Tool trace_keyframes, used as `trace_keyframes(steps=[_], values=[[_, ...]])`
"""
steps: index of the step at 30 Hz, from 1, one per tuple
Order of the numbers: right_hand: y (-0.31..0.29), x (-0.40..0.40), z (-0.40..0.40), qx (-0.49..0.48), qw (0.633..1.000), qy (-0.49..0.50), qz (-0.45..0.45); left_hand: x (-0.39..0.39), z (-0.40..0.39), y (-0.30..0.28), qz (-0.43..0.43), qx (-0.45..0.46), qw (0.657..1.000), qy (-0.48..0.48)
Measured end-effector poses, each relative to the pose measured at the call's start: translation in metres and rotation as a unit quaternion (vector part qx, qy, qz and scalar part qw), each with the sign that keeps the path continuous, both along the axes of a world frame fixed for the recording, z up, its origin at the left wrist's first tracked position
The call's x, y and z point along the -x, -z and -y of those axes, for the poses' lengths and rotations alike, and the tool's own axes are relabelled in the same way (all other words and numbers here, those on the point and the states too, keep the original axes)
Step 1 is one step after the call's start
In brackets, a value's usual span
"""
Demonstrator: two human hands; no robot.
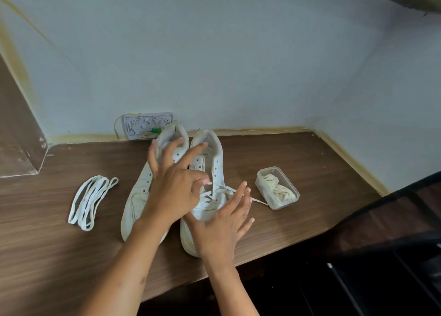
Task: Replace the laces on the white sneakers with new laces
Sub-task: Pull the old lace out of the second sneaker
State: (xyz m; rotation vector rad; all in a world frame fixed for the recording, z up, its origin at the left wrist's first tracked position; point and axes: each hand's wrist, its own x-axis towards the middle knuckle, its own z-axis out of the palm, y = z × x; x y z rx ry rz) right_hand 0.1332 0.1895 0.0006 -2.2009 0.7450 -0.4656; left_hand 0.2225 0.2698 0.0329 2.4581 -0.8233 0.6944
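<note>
Left hand (174, 191) pinches lace (220, 192); right hand (222, 229) fingers straight; sneaker (205, 210) toe overhangs table (298, 196) edge.

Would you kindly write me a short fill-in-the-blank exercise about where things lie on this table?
1. The loose bundle of laces lies to the ____ of the sneakers.
2. The plastic container holds coiled ____.
3. Both sneakers' toes point ____ the person.

Missing words: left; laces; toward
</note>
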Motion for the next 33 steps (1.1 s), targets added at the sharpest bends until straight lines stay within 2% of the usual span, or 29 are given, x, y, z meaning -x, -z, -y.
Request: trace_keyframes(steps=[5, 12, 18, 21, 23, 26, 30, 33], values=[[-0.001, 0.0, 0.001, -0.004, 1.0, -0.002, -0.012, -0.018, -0.041, -0.01, 0.003, 0.106, 0.991, -0.08], [-0.001, 0.0, 0.002, -0.006, 1.0, -0.002, -0.012, -0.027, -0.078, -0.01, -0.034, 0.191, 0.952, -0.238], [-0.001, -0.001, 0.001, -0.007, 1.0, 0.0, -0.011, -0.022, -0.063, -0.012, -0.055, 0.184, 0.961, -0.197], [0.0, 0.0, 0.001, -0.009, 1.0, 0.002, -0.006, -0.018, -0.05, -0.016, -0.023, 0.197, 0.972, -0.122], [0.0, -0.001, 0.001, -0.009, 1.0, 0.001, -0.005, -0.014, -0.042, -0.02, -0.022, 0.181, 0.982, -0.041], [0.0, -0.001, 0.0, -0.006, 1.0, 0.003, -0.001, -0.004, -0.025, -0.016, -0.059, 0.081, 0.994, 0.037], [0.0, 0.0, 0.0, -0.013, 1.0, -0.004, 0.007, 0.009, 0.001, -0.006, -0.147, -0.071, 0.987, 0.006], [-0.001, -0.001, -0.001, -0.015, 1.0, 0.0, 0.008, 0.014, 0.011, 0.001, -0.125, -0.092, 0.988, 0.0]])
